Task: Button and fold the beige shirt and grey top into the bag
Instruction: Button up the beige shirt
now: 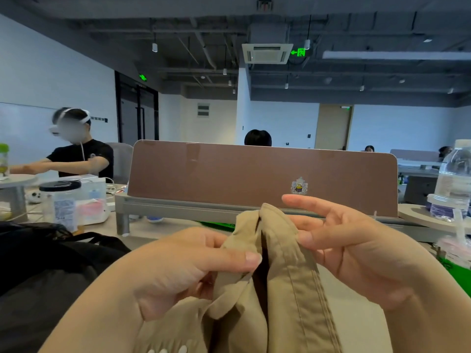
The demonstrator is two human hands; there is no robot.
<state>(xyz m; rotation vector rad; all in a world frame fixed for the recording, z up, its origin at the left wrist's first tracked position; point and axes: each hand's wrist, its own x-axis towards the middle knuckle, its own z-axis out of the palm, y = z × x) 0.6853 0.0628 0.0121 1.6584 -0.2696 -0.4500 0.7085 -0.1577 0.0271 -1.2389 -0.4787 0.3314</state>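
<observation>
Beige shirt (280, 289) held upright, bunched, close before camera; two front edges drawn together, dark slit between them. Left grip (183, 271) pinched left edge between thumb and fingers; right grip (356, 250) pinned stitched right edge under thumb, forefinger straight. White buttons (182, 349) just showed at frame bottom. Black bag (84, 250) slumped on counter (153, 230) at left; dark grey fabric (38, 314) in front, identity unclear.
</observation>
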